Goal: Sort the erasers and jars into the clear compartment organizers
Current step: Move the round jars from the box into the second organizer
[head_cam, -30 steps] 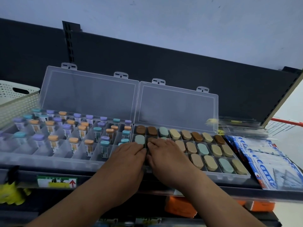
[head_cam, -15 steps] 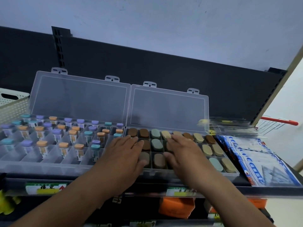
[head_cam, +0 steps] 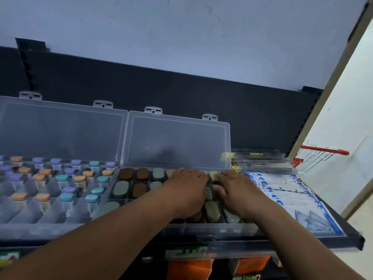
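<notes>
Two clear compartment organizers stand side by side on a shelf, lids up. The left organizer (head_cam: 50,225) holds several small jars (head_cam: 66,197) with purple, orange and teal caps. The right organizer (head_cam: 201,229) holds several oval erasers (head_cam: 121,188) in brown, grey-green and tan. My left hand (head_cam: 185,190) lies flat, palm down, on the erasers in the middle of the right organizer. My right hand (head_cam: 236,190) lies flat on the erasers at its right end, fingers straight. Both hands hide the erasers under them.
The open lids (head_cam: 177,142) lean back against a dark shelf panel. Blue-and-white packets (head_cam: 292,199) lie to the right of the eraser organizer. A red-handled wire basket (head_cam: 321,154) hangs at the far right. Orange items (head_cam: 187,267) sit on the shelf below.
Both hands have slid to the right across the eraser organizer, from its left end to its middle and right end. The view has also shifted right.
</notes>
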Tool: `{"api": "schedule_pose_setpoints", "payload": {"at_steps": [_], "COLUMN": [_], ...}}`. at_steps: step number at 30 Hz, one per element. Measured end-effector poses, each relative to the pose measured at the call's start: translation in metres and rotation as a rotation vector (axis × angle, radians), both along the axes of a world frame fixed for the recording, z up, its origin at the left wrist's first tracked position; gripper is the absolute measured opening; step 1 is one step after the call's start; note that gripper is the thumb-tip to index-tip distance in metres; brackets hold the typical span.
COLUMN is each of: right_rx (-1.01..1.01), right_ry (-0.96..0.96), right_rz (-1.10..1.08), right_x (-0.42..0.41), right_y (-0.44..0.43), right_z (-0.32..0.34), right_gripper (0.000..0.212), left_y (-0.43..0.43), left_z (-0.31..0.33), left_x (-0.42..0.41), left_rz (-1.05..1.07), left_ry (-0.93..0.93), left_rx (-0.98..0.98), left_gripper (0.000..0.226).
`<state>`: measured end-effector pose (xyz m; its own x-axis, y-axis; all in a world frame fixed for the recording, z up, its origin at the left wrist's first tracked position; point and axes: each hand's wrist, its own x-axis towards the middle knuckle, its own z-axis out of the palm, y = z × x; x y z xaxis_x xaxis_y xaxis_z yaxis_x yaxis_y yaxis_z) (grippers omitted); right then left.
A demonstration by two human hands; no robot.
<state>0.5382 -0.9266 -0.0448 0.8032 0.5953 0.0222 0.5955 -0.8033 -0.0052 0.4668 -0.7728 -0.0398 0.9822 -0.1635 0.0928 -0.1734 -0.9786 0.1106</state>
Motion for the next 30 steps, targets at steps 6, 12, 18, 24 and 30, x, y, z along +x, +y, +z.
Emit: {"api": "schedule_pose_setpoints", "payload": {"at_steps": [6, 12, 18, 24, 30], "right_rx": [-0.014, 0.047, 0.140, 0.056, 0.077], "right_ry": [0.010, 0.060, 0.046, 0.098, 0.109], "right_rz": [0.069, 0.097, 0.048, 0.002, 0.004], "right_x": [0.013, 0.018, 0.021, 0.023, 0.024], "right_y": [-0.004, -0.010, -0.020, -0.023, -0.024], "right_z": [-0.014, -0.013, -0.007, -0.012, -0.010], "right_gripper": [0.042, 0.038, 0.040, 0.047, 0.047], "left_y": [-0.013, -0.003, -0.002, -0.002, 0.007], "left_z": [-0.011, -0.017, -0.009, -0.014, -0.014], "left_x": [0.025, 0.028, 0.021, 0.019, 0.017], "left_rz": [0.018, 0.027, 0.054, 0.158, 0.142], "left_ry": [0.086, 0.114, 0.040, 0.115, 0.117], "left_rx": [0.049, -0.090, -0.072, -0.010, -0.085], "left_gripper": [0.035, 0.043, 0.047, 0.050, 0.051]}}
